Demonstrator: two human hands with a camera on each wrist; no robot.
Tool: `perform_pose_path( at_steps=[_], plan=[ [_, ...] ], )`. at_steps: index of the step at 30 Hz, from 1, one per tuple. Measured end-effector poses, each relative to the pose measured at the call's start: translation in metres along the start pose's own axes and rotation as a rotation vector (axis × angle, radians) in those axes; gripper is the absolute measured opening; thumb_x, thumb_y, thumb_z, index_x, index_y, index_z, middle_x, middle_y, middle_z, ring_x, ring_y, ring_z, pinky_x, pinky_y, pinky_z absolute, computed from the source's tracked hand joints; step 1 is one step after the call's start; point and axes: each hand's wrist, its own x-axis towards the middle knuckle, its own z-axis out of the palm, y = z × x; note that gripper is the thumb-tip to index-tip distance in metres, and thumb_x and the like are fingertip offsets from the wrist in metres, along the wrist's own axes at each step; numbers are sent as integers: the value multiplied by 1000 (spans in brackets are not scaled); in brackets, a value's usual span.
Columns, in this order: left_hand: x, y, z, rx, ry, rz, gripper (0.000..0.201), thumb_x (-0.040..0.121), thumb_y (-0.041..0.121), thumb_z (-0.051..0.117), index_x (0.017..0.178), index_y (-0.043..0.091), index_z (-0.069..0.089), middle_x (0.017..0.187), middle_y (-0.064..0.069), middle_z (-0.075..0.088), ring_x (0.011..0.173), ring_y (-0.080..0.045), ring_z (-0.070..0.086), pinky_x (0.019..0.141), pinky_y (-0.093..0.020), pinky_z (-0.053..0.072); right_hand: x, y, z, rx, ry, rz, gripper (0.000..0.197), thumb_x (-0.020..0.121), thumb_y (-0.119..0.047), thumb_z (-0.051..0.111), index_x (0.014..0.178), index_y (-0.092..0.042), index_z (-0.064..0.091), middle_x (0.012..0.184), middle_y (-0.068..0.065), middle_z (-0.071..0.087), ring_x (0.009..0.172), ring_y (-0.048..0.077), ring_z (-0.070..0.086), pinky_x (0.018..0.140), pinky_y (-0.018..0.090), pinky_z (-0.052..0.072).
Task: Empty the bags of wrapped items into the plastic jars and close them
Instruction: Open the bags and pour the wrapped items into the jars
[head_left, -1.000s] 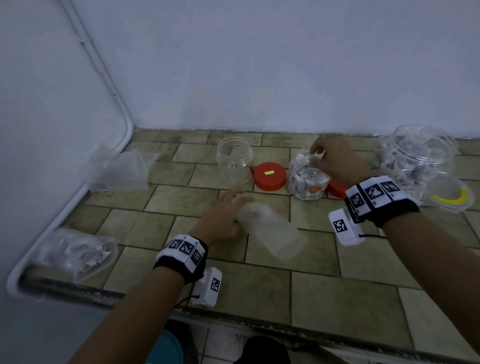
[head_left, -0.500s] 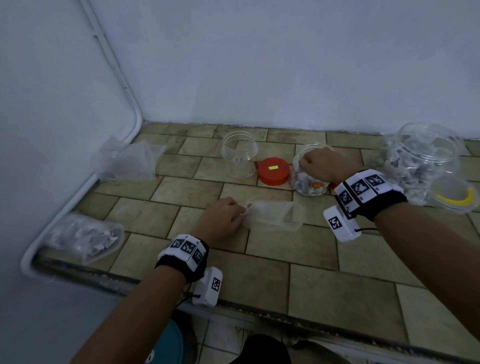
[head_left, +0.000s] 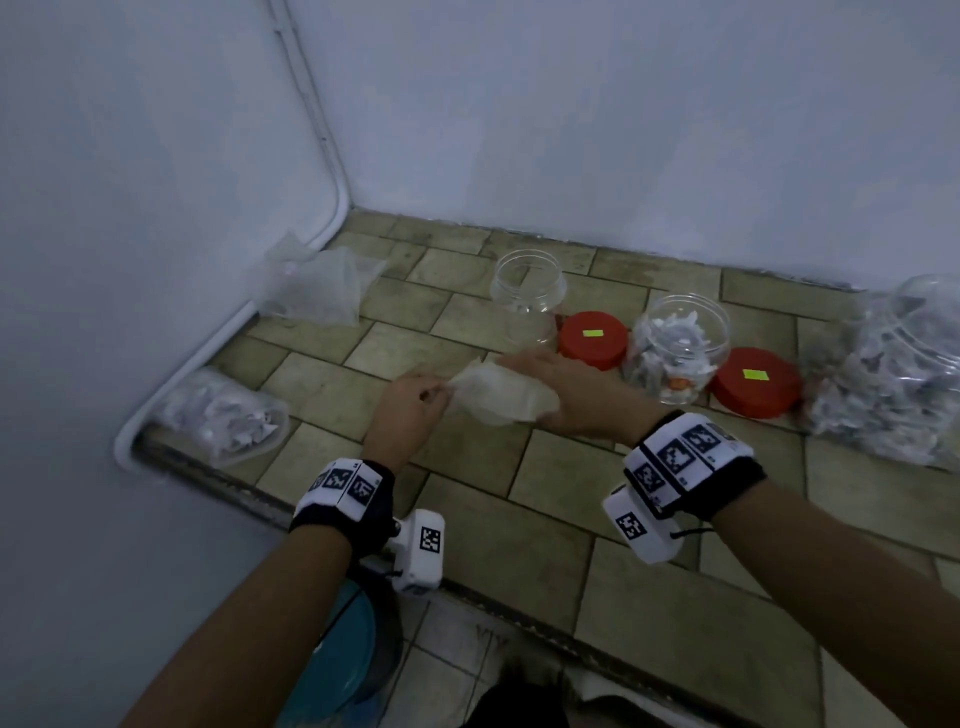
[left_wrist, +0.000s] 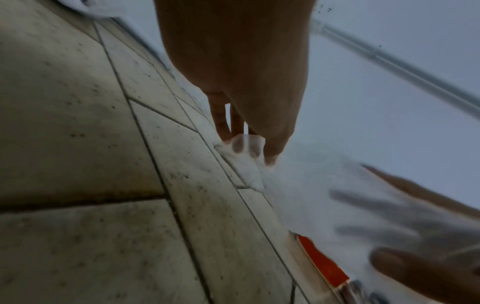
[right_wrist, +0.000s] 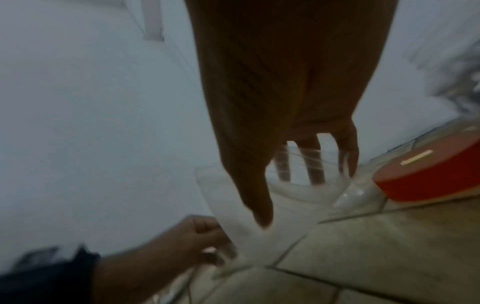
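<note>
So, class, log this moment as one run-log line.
left hand: pinches empty bag | right hand: flat on bag | filled jar: lid off | red lid: on tiles

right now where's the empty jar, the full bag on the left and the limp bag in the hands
empty jar (head_left: 528, 295), head view, clear side wall
full bag (head_left: 223, 415), head view, bulging middle
limp bag (head_left: 506, 397), head view, crumpled middle between both hands

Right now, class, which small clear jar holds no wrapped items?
The left small jar, left of the red lid: see-through and empty. Its neighbour holds wrapped items.
</note>
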Motion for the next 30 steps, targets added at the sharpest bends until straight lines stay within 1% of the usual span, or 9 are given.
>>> perform_pose_path(
  at_steps=[2,5,8,10,15,19,25,27,30],
  plan=[
    [-6,-2,-6,-44,23,-21,23,92,19,59,110,9,70,100,-6,65,86,-18,60,71,-22,43,11,2,4,1,54,25,50,89,-10,56,137,-21,47,129,7,58,112,21,57,93,32,47],
    [-14,-13,-22,-93,98,-79,39,87,11,65,125,13,58,116,-3,56,101,-15,55,84,-20,43,31,7,13,4,212,34,40,88,-4,51,125,-16,60,112,9,69,95,23,66,75,25,47],
    [-25,-34,-47,57,260,-131,48,79,6,64,126,5,53,120,-13,52,113,-27,48,99,-37,40,63,2,20,84,260,8,36,93,-11,49,128,-13,57,119,11,65,105,26,62,88,31,47],
    [-33,-50,-65,211,354,-240,59,71,8,60,128,4,51,125,-21,49,117,-35,44,101,-46,37,88,-12,25,121,277,-23,39,93,-9,49,131,-10,53,128,13,59,112,29,58,97,38,45],
    [-53,-86,-99,455,343,-502,63,76,17,67,135,15,45,145,-18,32,136,-37,26,108,-54,25,158,-62,45,-2,341,-102,51,92,-4,45,141,-17,38,148,14,33,116,36,51,90,46,49],
    [-55,-115,-126,473,327,-516,43,82,15,64,125,11,57,133,-19,45,125,-40,41,97,-52,40,211,-102,60,-145,380,-105,67,88,5,45,146,-25,27,158,8,7,126,34,39,91,44,47],
    [-39,-147,-156,387,244,-454,25,86,8,58,109,4,67,113,-18,55,101,-36,57,79,-40,48,272,-133,89,-378,239,-116,63,89,-3,49,145,-22,27,158,13,-5,137,35,21,104,50,32],
    [-34,-151,-159,357,237,-440,24,86,9,57,107,6,68,110,-15,57,95,-33,59,76,-37,48,283,-135,95,-467,148,-91,60,89,-13,52,143,-22,28,157,13,0,137,34,18,106,50,26],
    [-30,-154,-164,320,264,-395,22,85,7,59,103,4,71,104,-17,61,92,-32,61,79,-34,46,293,-133,101,-509,41,-37,57,82,-26,55,136,-20,36,143,14,24,126,33,28,102,45,27]
  ],
)
